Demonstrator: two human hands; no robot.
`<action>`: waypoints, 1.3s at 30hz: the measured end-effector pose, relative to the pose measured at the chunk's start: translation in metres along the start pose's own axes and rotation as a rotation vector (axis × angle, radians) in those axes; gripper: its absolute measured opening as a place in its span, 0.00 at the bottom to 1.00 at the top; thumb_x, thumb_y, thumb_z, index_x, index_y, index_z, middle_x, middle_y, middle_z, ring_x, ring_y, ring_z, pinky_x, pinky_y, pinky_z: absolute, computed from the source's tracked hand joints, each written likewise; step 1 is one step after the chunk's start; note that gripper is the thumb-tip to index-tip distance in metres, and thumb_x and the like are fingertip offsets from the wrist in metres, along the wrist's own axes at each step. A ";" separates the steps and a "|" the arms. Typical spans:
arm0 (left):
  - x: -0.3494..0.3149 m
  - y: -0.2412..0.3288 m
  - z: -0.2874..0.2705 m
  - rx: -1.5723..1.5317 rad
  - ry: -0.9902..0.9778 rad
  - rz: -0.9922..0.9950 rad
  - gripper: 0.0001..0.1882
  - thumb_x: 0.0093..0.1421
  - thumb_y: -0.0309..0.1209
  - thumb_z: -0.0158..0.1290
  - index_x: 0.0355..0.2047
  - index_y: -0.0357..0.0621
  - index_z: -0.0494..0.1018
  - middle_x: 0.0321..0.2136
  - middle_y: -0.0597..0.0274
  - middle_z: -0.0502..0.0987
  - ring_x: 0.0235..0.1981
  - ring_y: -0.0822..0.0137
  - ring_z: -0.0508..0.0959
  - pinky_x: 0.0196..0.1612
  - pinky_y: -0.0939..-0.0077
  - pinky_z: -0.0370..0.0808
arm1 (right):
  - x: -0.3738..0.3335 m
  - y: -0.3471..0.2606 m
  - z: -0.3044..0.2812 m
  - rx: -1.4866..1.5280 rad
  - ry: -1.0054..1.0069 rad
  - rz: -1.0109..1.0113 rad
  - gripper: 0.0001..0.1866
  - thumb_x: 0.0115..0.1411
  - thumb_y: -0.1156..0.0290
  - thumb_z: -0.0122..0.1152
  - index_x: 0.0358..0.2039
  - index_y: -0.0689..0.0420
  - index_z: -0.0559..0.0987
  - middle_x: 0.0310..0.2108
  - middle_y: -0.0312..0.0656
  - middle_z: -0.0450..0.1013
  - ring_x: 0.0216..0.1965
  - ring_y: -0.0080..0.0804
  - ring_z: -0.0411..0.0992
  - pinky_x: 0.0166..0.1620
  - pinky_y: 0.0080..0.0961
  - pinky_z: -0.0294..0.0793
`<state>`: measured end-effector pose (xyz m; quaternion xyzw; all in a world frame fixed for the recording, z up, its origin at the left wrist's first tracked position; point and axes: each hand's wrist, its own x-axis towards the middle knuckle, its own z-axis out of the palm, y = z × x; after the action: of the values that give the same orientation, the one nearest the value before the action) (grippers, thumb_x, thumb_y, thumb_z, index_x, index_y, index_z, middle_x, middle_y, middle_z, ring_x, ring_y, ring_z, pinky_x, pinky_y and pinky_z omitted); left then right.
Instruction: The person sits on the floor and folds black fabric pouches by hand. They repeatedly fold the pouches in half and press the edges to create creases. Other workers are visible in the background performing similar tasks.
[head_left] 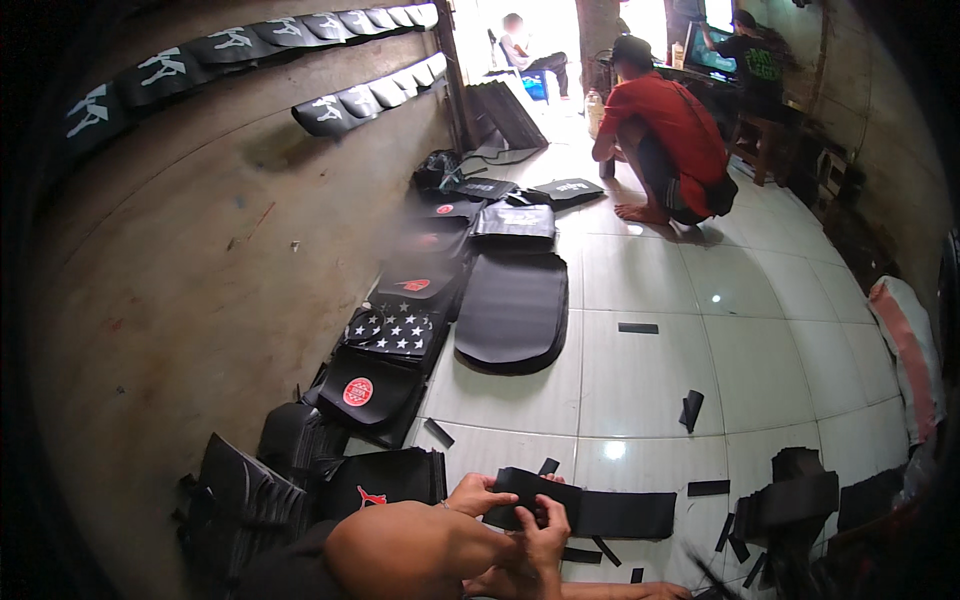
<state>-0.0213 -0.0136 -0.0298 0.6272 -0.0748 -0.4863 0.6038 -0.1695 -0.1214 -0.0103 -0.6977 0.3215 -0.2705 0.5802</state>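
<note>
My left hand (474, 496) pinches the left end of a black flat piece of sheet material (522, 485), with the thumb on its edge. At the piece's lower side is my right hand (545, 528), fingers bent and closed on it. What the sheet is made into, and whether the fingers hold anything smaller, I cannot tell. Directly to the right lies a black rectangular panel (628, 515) on the tiles, meeting or continuing the held piece. My bent knee (400, 550) covers part of the lower left.
Stacks of black flaps (512, 310), some printed, line the wall at left. Small black strips (708, 488) are scattered on the tiled floor. A pile of black pieces (790, 505) stands at right, near a white and pink sack (908, 350). A person in red (665, 125) squats ahead.
</note>
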 end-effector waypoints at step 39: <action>-0.006 0.014 0.021 0.094 0.010 0.029 0.16 0.55 0.28 0.63 0.42 0.33 0.77 0.34 0.63 0.80 0.33 0.78 0.76 0.37 0.82 0.75 | -0.008 -0.002 0.014 0.041 0.098 -0.066 0.09 0.55 0.76 0.64 0.36 0.64 0.79 0.34 0.43 0.75 0.32 0.31 0.73 0.38 0.25 0.73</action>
<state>-0.0323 -0.0275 -0.0108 0.6561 -0.1036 -0.4702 0.5812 -0.1640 -0.1058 -0.0112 -0.6818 0.3207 -0.3298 0.5688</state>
